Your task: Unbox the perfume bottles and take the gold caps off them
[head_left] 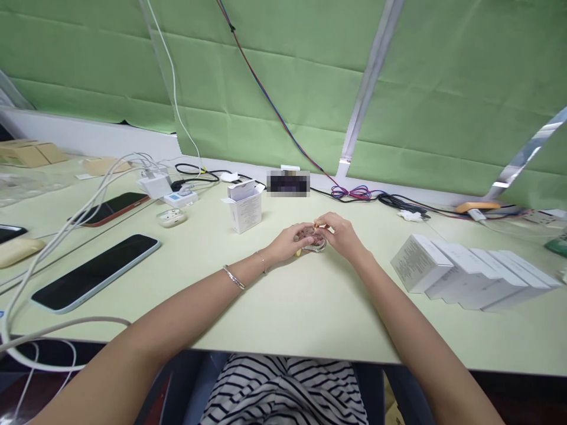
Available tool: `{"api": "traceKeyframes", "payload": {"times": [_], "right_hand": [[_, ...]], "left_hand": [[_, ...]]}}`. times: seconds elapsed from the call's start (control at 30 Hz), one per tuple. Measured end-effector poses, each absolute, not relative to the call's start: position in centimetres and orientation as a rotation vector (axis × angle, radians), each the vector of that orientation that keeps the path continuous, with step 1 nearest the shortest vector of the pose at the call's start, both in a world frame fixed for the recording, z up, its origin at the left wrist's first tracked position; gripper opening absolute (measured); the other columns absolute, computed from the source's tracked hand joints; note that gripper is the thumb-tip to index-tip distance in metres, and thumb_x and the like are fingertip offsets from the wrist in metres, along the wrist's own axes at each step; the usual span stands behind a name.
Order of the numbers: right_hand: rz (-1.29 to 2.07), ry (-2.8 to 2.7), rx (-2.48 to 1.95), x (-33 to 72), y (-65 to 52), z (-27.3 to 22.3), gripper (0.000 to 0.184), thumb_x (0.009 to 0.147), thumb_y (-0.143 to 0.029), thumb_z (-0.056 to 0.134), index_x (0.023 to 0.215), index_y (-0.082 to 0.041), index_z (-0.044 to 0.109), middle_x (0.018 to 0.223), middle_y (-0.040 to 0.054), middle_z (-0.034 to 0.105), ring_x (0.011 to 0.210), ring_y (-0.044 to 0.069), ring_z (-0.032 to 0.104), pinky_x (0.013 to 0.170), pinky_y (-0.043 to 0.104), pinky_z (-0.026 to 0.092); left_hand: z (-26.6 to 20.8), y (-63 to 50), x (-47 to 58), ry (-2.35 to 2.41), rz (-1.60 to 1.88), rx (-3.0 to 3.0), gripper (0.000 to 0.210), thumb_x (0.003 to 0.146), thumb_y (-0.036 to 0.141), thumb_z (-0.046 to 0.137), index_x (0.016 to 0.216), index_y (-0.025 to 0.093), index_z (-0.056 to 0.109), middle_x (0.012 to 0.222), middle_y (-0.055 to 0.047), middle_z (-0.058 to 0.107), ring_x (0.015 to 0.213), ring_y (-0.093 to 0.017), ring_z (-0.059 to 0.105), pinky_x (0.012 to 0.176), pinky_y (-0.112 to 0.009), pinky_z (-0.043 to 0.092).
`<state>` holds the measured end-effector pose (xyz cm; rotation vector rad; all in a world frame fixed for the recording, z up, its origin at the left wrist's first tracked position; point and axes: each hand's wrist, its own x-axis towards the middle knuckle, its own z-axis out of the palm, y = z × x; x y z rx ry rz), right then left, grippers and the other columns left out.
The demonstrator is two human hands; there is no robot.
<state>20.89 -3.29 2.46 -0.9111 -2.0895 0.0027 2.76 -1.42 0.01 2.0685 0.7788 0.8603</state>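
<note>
Above the middle of the table, my left hand [287, 243] grips the near left side of a small, round, pinkish item with a clear, shiny rim [318, 242]. Its exact kind is too small to tell. At the far side of this item, my right hand [339, 235] is closed in a pinch, its fingertips on a tiny orange-gold bit [315, 226] that I cannot make out. A little yellow piece [298, 252] shows under my left fingers. Behind my left hand stands a white carton [246, 212] with its top flaps up.
Several white boxes [420, 265] lean in a row on the right. A pale blue phone [97, 274], a red-edged phone [116, 208], an earbud case [171, 218] and white cables [95, 195] occupy the left. Black cords [401, 204] run along the back edge.
</note>
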Motion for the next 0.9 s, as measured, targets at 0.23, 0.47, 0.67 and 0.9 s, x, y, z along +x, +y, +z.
{"api": "traceKeyframes", "payload": {"times": [0.23, 0.47, 0.67, 0.9], "right_hand": [[0.125, -2.067, -0.96, 20.92, -3.24, 2.46, 0.006, 0.077, -0.013, 0.054, 0.079, -0.019, 0.056, 0.081, 0.0054, 0.062, 0.078, 0.018, 0.058, 0.069, 0.033, 0.048], [0.19, -2.008, -0.973, 20.84, -3.2, 2.37, 0.008, 0.075, -0.013, 0.055, 0.078, -0.02, 0.057, 0.079, 0.0032, 0.063, 0.074, 0.016, 0.058, 0.066, 0.03, 0.048], [0.212, -1.987, -0.961, 20.91, -3.2, 2.25, 0.006, 0.075, -0.014, 0.057, 0.077, -0.02, 0.058, 0.079, 0.0035, 0.064, 0.071, 0.015, 0.058, 0.065, 0.029, 0.047], [0.182, -2.032, -0.962, 20.98, -3.07, 2.37, 0.007, 0.076, -0.014, 0.055, 0.08, -0.02, 0.057, 0.081, 0.0045, 0.063, 0.076, 0.016, 0.058, 0.067, 0.03, 0.049]], "left_hand": [[-0.14, -1.3, 2.74, 0.773, 0.864, 2.075, 0.052, 0.079, 0.05, 0.051, 0.121, 0.019, 0.049, 0.114, -0.007, 0.06, 0.099, -0.023, 0.057, 0.086, -0.036, 0.044], [-0.22, -1.2, 2.73, 0.772, 0.863, 2.084, 0.051, 0.08, 0.048, 0.051, 0.121, 0.018, 0.049, 0.116, -0.008, 0.058, 0.098, -0.022, 0.057, 0.086, -0.035, 0.044], [-0.21, -1.23, 2.72, 0.759, 0.865, 2.08, 0.05, 0.08, 0.048, 0.051, 0.121, 0.02, 0.048, 0.115, -0.007, 0.059, 0.098, -0.022, 0.057, 0.086, -0.035, 0.043], [-0.12, -1.27, 2.72, 0.779, 0.856, 2.088, 0.051, 0.08, 0.048, 0.05, 0.122, 0.019, 0.048, 0.116, -0.007, 0.058, 0.099, -0.022, 0.057, 0.087, -0.035, 0.043]]}}
